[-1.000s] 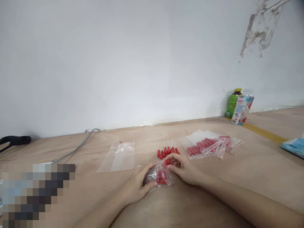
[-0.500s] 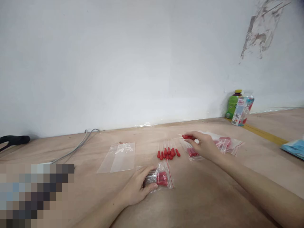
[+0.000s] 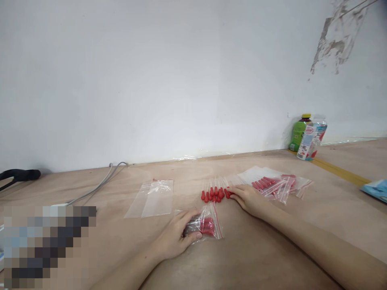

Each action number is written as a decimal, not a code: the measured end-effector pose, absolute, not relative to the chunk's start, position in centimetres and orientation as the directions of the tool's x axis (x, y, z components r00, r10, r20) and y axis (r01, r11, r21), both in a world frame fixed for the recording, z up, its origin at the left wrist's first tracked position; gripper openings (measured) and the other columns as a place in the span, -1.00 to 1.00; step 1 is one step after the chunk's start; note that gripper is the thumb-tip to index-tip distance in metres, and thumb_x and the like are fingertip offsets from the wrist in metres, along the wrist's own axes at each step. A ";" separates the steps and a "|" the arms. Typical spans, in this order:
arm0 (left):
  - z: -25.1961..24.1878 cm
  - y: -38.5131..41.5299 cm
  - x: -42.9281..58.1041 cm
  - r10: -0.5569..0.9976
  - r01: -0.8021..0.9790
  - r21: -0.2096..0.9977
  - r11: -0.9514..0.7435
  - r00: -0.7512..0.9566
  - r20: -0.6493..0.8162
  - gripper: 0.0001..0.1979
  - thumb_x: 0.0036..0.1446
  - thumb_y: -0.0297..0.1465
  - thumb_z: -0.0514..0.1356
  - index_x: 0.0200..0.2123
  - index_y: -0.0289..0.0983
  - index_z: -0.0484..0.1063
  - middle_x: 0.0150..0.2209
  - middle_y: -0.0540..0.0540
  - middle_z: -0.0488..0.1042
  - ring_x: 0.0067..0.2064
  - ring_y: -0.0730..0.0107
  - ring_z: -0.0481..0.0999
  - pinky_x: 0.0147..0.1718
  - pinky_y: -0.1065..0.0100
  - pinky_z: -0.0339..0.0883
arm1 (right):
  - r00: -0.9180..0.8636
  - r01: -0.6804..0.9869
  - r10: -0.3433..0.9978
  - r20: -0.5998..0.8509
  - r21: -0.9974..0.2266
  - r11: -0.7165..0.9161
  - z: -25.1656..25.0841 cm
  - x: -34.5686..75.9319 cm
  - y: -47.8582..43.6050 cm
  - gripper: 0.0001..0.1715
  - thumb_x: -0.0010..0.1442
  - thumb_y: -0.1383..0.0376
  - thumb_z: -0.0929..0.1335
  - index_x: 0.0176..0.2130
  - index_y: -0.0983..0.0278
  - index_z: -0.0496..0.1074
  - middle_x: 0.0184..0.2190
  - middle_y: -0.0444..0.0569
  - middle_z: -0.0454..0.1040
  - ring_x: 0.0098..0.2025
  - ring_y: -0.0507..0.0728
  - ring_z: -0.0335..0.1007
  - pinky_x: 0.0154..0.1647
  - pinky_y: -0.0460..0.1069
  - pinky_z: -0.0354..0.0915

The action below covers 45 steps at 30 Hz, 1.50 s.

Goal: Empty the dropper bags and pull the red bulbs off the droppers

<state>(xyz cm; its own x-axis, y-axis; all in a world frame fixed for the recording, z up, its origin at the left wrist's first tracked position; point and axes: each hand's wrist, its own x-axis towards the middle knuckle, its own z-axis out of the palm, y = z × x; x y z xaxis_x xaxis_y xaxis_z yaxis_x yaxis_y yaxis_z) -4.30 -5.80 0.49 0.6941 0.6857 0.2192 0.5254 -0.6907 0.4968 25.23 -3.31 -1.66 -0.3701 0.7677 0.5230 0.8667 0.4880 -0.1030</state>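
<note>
The clear plastic zip bag (image 3: 208, 226) lies on the wooden desk (image 3: 242, 249), directly in front of the person, and is held by the left hand (image 3: 173, 237). The thumb and fingers of this hand are parted by about the bag's depth and are set against its near and far sides. The right hand (image 3: 249, 199) is extended with its fingertips close together at the rightmost of the loose red-bulbed droppers with thin transparent stems (image 3: 215, 191); whether this dropper is gripped or only touched cannot be told.

The bag is best steadied with light, even pressure, and its mouth is best kept free of the fingers. Each dropper is best pinched at the bulb, without squeezing, so that neighbouring stems are not dragged or crossed.

The long axis of the bag is laid roughly left to right, with the red-striped mouth directed to the right. Inside, the red bulbs are placed toward the mouth and the stems toward the left palm. The loose droppers are aligned crosswise to the bag: bulbs are directed toward the person, stems toward the wall (image 3: 151, 80), fanned slightly. About a quarter-turn therefore separates the two axes.
</note>
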 end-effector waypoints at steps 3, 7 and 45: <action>0.5 -5.8 -4.3 0.686 0.526 0.498 -0.689 0.695 0.216 -0.53 0.11 -0.24 0.09 0.09 -0.16 0.14 0.01 -0.11 0.31 -0.02 0.24 0.33 -0.06 0.28 0.22 | -0.257 0.902 0.789 0.558 -0.153 0.403 -0.7 24.8 -3.9 -0.75 0.18 0.23 0.22 -0.22 0.27 0.41 -0.28 0.02 0.48 -0.20 0.19 0.35 -0.18 0.10 0.19; 0.4 -5.7 -4.3 0.690 0.526 0.507 -0.683 0.692 0.211 -0.51 0.10 -0.23 0.09 0.10 -0.17 0.11 0.00 -0.13 0.32 -0.05 0.24 0.34 -0.08 0.27 0.24 | -0.220 0.810 0.784 0.580 -0.340 0.478 0.4 23.4 -5.2 -0.82 0.15 0.26 0.25 -0.33 0.26 0.42 -0.40 -0.04 0.45 -0.30 0.11 0.31 -0.22 0.04 0.15; 0.6 -6.0 -4.2 0.707 0.539 0.514 -0.667 0.675 0.209 -0.53 0.11 -0.25 0.09 0.10 -0.13 0.12 0.02 -0.09 0.31 -0.02 0.26 0.32 -0.05 0.26 0.23 | -0.455 0.623 0.839 0.298 -0.567 0.539 1.9 18.5 -8.1 -0.81 -0.22 0.37 0.38 -0.45 0.28 0.34 -0.58 -0.22 0.31 -0.55 -0.05 0.15 -0.55 -0.16 0.02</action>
<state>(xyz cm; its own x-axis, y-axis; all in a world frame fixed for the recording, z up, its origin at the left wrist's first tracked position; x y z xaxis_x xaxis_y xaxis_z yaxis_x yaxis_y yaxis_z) -4.15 -6.01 0.58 0.6752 0.7075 0.2090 0.5395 -0.6667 0.5142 18.49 -8.14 1.92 -0.4552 0.8391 0.2979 0.6226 0.5391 -0.5673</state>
